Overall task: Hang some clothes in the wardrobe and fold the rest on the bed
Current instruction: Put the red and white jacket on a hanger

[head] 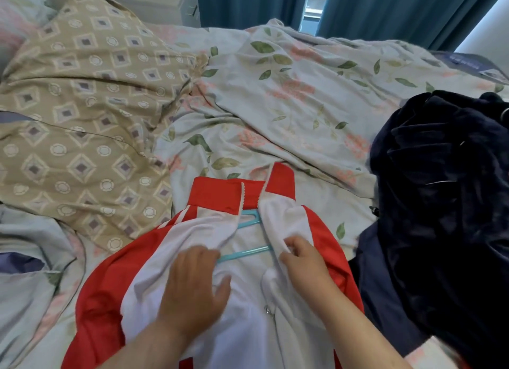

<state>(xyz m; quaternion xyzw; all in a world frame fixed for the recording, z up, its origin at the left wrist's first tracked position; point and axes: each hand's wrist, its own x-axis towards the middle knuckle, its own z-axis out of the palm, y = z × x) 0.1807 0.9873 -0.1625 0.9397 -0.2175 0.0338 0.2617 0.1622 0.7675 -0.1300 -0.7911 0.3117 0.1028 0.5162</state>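
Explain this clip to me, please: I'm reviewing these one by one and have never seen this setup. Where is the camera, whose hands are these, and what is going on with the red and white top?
There is no machine here. A person wears one wide-angle camera on the head, looking forward and down, so you see their own two bare hands. The surface is a bed with a leafy floral cover. A beige patterned pillow lies on the left and a heap of dark navy clothes on the right. In front lies a red and white zip jacket, unzipped at the top, with a turquoise hanger showing inside its neck opening. The left hand rests on the jacket's left front panel, fingers fairly straight. The right hand pinches the edge of the right front panel. It looks as if the jacket is being fitted onto the hanger for the wardrobe.
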